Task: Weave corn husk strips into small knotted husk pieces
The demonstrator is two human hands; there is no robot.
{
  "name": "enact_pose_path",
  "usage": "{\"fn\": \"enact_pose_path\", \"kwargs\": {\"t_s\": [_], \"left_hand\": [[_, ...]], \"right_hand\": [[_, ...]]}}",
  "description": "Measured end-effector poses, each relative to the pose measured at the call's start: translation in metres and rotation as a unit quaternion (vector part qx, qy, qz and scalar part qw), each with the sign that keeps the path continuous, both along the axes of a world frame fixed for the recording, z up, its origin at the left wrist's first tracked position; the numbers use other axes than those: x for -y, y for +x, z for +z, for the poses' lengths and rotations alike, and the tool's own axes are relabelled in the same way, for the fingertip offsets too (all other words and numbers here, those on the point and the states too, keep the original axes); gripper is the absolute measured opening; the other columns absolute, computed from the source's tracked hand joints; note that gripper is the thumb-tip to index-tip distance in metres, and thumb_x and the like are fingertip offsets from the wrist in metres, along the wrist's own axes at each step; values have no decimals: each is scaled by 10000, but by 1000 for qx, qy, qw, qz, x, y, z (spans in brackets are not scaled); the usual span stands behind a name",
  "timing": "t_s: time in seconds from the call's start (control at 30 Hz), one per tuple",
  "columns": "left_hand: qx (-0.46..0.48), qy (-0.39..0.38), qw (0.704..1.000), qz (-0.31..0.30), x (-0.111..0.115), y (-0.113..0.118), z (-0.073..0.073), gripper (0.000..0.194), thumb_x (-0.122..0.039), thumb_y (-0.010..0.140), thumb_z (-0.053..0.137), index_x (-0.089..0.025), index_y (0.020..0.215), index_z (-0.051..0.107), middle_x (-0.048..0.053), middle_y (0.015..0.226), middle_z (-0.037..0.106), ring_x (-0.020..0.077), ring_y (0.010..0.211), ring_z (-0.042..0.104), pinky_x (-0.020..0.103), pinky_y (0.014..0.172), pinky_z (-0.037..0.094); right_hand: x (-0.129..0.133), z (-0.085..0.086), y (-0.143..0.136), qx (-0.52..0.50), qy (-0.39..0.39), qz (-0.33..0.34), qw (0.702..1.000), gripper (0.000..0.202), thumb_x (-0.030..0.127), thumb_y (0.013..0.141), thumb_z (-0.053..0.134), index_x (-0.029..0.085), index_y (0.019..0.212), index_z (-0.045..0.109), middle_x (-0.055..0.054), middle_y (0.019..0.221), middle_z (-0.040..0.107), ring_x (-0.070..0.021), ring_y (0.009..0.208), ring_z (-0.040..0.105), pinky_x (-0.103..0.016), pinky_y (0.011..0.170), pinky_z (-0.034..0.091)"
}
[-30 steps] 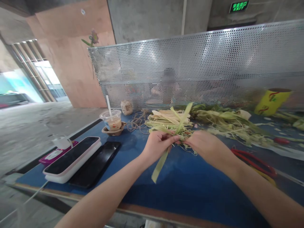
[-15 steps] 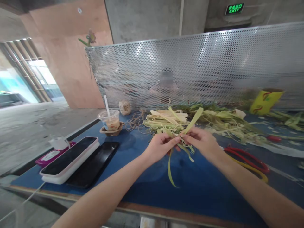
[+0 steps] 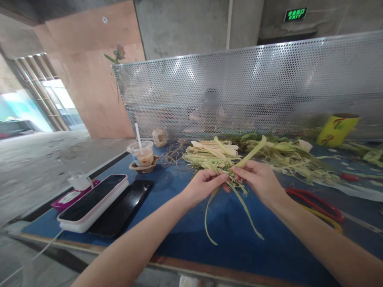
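My left hand [image 3: 205, 185] and my right hand [image 3: 260, 179] meet over the table, each pinched shut on pale green corn husk strips. From the right fingers a wider husk strip [image 3: 253, 151] sticks up and to the right. Two thin strips [image 3: 247, 209] hang down below the fingers, one curving left and one slanting right. Just behind the hands lies a stacked bundle of corn husks [image 3: 214, 148], with frayed curly bits at its near end. The exact join between the fingertips is too small to make out.
Loose husks [image 3: 287, 157] spread to the right, near red-and-yellow handles [image 3: 317, 203]. A yellow roll [image 3: 338, 129] stands behind. On the left are an iced drink cup [image 3: 142, 153], twine [image 3: 173, 155], a black phone [image 3: 122, 207] and a phone on a white case [image 3: 92, 199]. A perforated metal screen [image 3: 167, 91] rises behind the table [image 3: 185, 235].
A second thin husk strip now hangs long toward the lower right, where a short curl was before. The right fingers have shifted slightly right, away from the left. The view has moved a little.
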State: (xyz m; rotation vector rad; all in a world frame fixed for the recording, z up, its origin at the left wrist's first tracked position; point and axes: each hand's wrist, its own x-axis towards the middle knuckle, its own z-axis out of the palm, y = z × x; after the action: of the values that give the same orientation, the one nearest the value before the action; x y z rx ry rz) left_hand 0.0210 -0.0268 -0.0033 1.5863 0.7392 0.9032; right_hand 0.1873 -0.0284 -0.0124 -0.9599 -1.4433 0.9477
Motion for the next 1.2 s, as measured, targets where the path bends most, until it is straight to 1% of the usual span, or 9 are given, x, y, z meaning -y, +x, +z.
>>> {"fn": "enact_pose_path", "kwargs": {"t_s": [0.1,0.2,0.33,0.47,0.6,0.77,0.93,1.07,1.2], "left_hand": [[-18,21,999,-32,-2,-4,3,331,-392,786,523,-118,651,650,52,676,667,138,717,608,232,699,450],[3,38,995,-96,-5,-6,3,244,-304,779,562,-119,926,623,68,806,690,166,873,617,284,853,422],[31,45,989,-141,-8,-5,-2,524,-244,780,575,-129,1234,339,83,819,692,172,893,629,355,900,406],[47,26,991,-127,-9,-3,-7,589,-271,765,594,-144,1226,249,65,771,679,173,785,659,345,804,467],[40,25,991,-128,-8,-3,-8,545,-289,760,595,-154,1191,292,69,790,677,181,803,658,321,787,475],[22,28,990,-133,-5,-1,-10,477,-245,778,568,-159,1177,321,76,816,688,184,872,642,338,845,452],[-41,58,992,-109,-4,0,-12,353,-242,790,536,-155,1109,413,82,840,698,196,911,628,326,851,437],[-23,60,991,-117,-5,1,-15,469,-240,789,541,-165,1216,363,65,827,703,177,887,638,319,848,437],[-46,53,995,-74,-2,3,-12,470,-321,771,558,-150,1194,445,64,778,699,176,774,655,250,683,471]], "right_hand": [[-5,-2,-1,7,-17,46,999,286,441,720,596,155,727,584,14,575,538,-96,493,465,-245,488,377],[-8,-3,2,25,-32,97,994,351,441,724,592,165,939,578,5,634,553,-110,523,503,-247,486,395],[-6,-7,6,23,-31,111,993,439,382,658,671,188,1033,550,11,671,557,-121,597,527,-248,533,421],[-1,-10,3,55,-33,134,989,308,367,676,658,159,894,594,31,553,536,-100,500,486,-243,492,395],[4,-11,1,131,17,70,989,217,369,685,642,158,733,630,9,525,570,-124,501,520,-262,518,425],[8,-15,2,135,33,5,990,209,376,703,623,168,692,623,-16,564,617,-134,496,553,-261,505,453],[9,-14,2,89,-13,18,996,212,380,728,595,171,694,608,13,509,567,-102,441,505,-234,450,415],[4,-17,3,19,-84,52,995,255,406,694,631,158,665,578,31,486,512,-79,409,456,-209,388,349],[0,-18,5,-3,-89,88,992,338,488,748,542,152,727,579,30,518,499,-80,444,457,-211,407,346]]}}
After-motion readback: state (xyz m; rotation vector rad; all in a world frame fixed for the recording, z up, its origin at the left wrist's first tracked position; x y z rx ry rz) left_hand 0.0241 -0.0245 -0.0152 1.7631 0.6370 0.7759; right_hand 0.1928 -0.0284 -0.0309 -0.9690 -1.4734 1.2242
